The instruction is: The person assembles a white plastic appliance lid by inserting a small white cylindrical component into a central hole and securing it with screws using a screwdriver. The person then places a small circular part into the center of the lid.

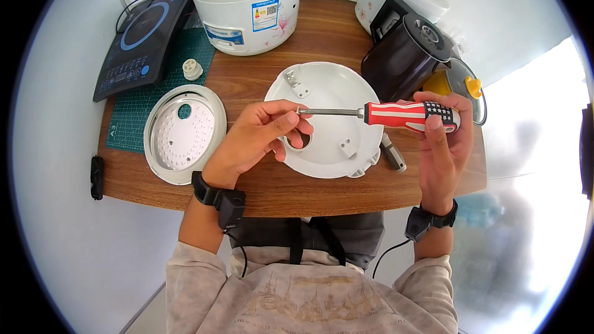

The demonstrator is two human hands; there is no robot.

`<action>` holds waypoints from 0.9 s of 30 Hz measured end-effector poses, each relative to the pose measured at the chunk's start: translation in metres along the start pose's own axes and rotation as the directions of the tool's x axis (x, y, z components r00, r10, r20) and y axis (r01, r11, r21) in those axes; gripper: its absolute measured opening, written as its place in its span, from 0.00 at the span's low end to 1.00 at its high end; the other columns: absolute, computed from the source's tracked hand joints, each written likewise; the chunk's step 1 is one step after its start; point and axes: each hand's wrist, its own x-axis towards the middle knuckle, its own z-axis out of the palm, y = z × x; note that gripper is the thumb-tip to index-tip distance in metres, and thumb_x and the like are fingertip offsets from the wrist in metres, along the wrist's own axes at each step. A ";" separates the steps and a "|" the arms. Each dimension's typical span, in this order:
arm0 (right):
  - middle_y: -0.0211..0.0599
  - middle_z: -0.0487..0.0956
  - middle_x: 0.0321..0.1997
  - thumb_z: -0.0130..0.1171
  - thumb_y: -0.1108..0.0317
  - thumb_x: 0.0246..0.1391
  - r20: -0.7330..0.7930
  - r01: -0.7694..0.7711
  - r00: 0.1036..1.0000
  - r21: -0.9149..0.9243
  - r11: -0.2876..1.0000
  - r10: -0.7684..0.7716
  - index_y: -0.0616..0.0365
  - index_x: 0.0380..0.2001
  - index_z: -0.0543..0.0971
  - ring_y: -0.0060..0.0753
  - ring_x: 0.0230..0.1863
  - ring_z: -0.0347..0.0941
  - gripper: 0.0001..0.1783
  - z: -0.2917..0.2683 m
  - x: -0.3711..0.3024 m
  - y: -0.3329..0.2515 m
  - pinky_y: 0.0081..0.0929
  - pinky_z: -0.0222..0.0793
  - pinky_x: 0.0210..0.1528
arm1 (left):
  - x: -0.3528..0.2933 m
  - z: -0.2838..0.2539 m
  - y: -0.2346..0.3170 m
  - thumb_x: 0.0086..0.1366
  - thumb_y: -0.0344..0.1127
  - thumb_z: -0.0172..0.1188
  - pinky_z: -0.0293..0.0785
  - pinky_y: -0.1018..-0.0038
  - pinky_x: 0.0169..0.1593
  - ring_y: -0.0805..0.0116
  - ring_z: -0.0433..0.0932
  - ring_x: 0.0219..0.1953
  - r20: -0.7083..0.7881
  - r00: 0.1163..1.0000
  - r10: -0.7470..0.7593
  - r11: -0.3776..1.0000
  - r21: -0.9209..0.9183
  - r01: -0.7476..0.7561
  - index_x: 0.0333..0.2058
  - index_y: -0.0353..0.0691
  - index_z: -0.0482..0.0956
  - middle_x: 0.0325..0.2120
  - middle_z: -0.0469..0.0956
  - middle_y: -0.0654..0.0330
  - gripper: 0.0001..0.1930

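My right hand (442, 139) is wrapped round the red, white and dark-blue handle of a screwdriver (396, 115), whose shaft points left, nearly level. At its tip, my left hand (263, 130) pinches with thumb and forefinger. A tiny metal piece, perhaps a screw, shows there, too small to be sure. Beneath both hands, a round white plastic lid shell (334, 80) lies with its hollow side up, metal hinge parts at its upper left and a round hole partly hidden by my left fingers. On the left rests a round metal inner lid (185, 130) with a pale rim and many small perforations.
A white rice cooker body (247, 18) stands open at the back. Left of it are a black induction cooktop (139, 43), a green cutting mat (130, 130) and a white cap (192, 69). A dark kettle (396, 55) and a grey-handled tool (393, 154) are on the right.
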 end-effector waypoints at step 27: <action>0.55 0.79 0.51 0.64 0.68 0.62 -0.025 0.053 0.998 -0.024 0.998 -0.053 0.58 0.48 0.63 0.34 0.50 0.79 0.20 0.012 -0.010 0.024 0.22 0.75 0.51 | 0.004 -0.008 -0.004 0.70 0.38 0.61 0.64 0.88 0.23 0.84 0.70 0.24 -0.148 0.987 0.060 0.964 -0.249 -0.096 0.57 0.31 0.75 0.40 0.83 0.55 0.21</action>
